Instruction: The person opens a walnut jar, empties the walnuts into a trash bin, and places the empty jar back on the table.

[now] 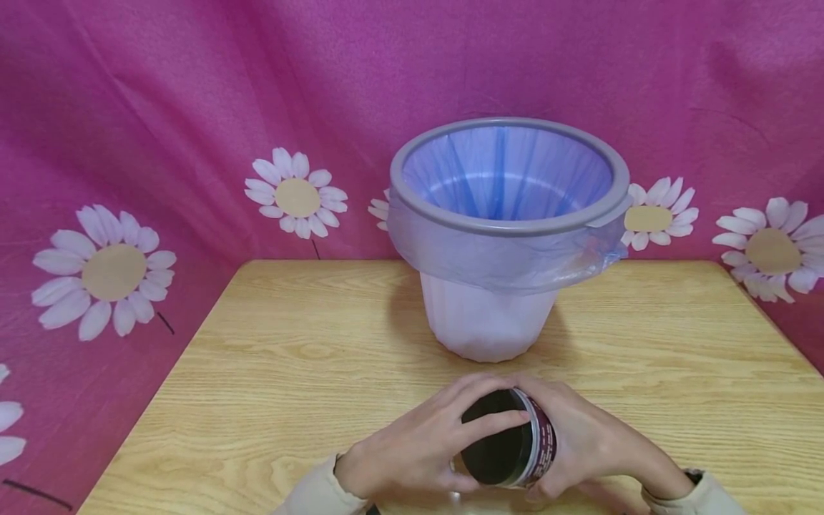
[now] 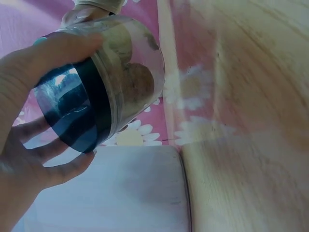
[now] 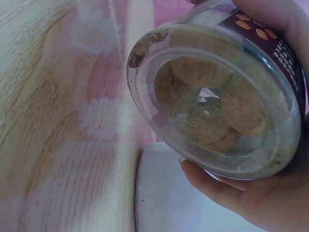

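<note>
A clear plastic jar with a dark lid is held tilted above the near part of the table, its lid turned to the left. My left hand grips the lid, fingers and thumb spread around its edge. Around the jar's body my right hand is wrapped, over a maroon label printed with small biscuit shapes. Several brown round pieces, which look like cookies, show through the clear wall and base. The lid sits on the jar.
Behind the hands stands a white bin with a grey rim, lined with a translucent blue bag. The wooden table runs back to a pink cloth with daisies.
</note>
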A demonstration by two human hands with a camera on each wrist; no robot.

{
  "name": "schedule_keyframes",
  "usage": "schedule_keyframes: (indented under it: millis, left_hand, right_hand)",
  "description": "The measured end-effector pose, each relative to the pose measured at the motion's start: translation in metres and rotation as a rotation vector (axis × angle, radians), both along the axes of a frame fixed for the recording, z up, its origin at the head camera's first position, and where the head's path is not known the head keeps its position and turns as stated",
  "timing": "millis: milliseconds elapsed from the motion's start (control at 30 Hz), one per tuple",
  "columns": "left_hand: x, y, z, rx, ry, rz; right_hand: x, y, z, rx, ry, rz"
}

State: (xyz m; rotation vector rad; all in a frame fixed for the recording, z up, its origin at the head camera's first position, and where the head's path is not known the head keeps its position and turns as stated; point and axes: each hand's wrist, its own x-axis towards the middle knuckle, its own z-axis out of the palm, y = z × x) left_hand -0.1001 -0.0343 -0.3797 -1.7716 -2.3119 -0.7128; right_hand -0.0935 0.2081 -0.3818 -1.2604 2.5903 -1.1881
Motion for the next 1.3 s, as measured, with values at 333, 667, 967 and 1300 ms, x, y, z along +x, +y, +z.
schedule_keyframes:
  millis: [333,667,967,1300]
  left_hand:
    - [0.0000,0.0005,0.0000,-0.013,-0.007,-0.009]
    - [-0.0003,0.0006,0.0000,-0.005,0.069,0.007]
    - [-0.0012,0.0007,-0.0009,0.024,0.095,0.006]
    - [-0.0023,0.0010,-0.0016,-0.026,0.066,-0.044]
  right_hand:
    - [0.0014,0.0000,0.0010,0.010,-0.003,-0.023]
    - [0.0023,0.0008,0.0009,0.052,0.000,-0.044]
    - [0.0021,-0.0003,0.0002,0.041,0.020,-0.037]
    - [-0.0006,-0.0005,-0.0022,-0.016,-0.019,0.036]
